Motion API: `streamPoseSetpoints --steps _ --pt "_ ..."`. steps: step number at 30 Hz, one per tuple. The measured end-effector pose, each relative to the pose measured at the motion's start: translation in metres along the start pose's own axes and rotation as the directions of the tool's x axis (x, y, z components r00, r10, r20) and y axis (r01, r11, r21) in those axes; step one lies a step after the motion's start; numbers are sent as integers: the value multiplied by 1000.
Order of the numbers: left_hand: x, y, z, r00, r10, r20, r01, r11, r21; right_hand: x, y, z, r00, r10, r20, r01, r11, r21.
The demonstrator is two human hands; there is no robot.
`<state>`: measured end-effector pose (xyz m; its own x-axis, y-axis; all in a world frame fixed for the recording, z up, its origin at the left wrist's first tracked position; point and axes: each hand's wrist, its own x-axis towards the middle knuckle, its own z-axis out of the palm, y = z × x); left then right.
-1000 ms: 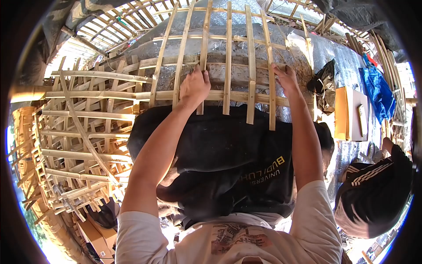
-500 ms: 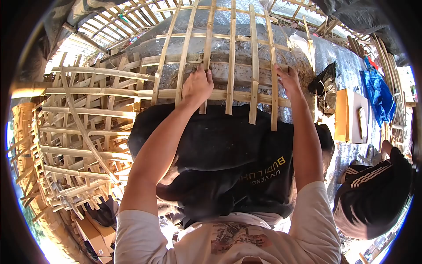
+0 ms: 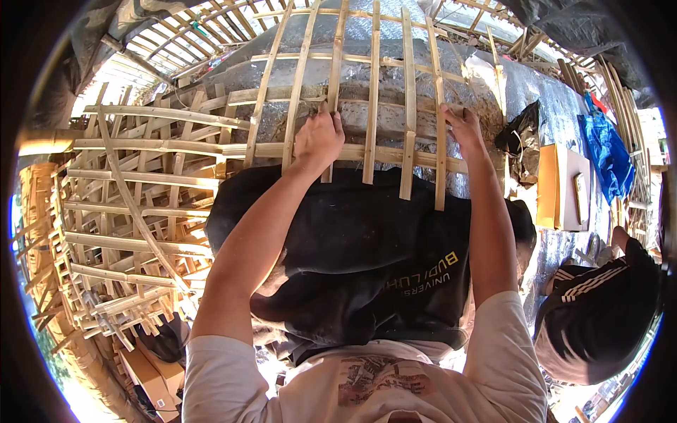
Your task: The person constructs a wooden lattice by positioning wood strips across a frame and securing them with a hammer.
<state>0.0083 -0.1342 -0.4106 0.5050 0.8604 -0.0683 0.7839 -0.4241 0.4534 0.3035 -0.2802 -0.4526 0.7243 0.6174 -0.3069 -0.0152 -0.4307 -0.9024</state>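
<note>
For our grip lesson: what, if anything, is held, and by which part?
A wooden frame, apparently by its lengthwise slats: the left hand grips one; the right hand is at another's edge, its hold unclear.

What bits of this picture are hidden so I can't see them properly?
All in the head view:
Part of one bamboo slat: covered by the left hand.
Far ends of some strips in the bamboo lattice: cut off by the top edge.
The end of the yellow lettering: lost in the black cloth's folds.
Inside the black plastic bag: hidden by the bag itself.
</note>
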Motion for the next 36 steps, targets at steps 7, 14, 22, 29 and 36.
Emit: streamPoseSetpoints --steps 7,14,22,29,36 --pt "-2 2 2 1000 -26 -17 26 1000 -9 -1 0 -3 1000 -23 9 23 1000 0" --pt "-2 -1 6 999 16 -37 -15 1000 24 1 1 -5 999 10 38 -11 1000 9" --pt "-2 -1 3 1000 20 -12 -20 1000 24 -1 -1 -5 993 116 -2 -116 993 6" --pt "-4 4 1 1000 -8 0 8 997 73 10 9 2 923 -331 -197 181 825 -535" --pt "-4 5 1 998 -16 -58 19 998 52 -13 -6 10 754 -656 -35 401 502 -766"
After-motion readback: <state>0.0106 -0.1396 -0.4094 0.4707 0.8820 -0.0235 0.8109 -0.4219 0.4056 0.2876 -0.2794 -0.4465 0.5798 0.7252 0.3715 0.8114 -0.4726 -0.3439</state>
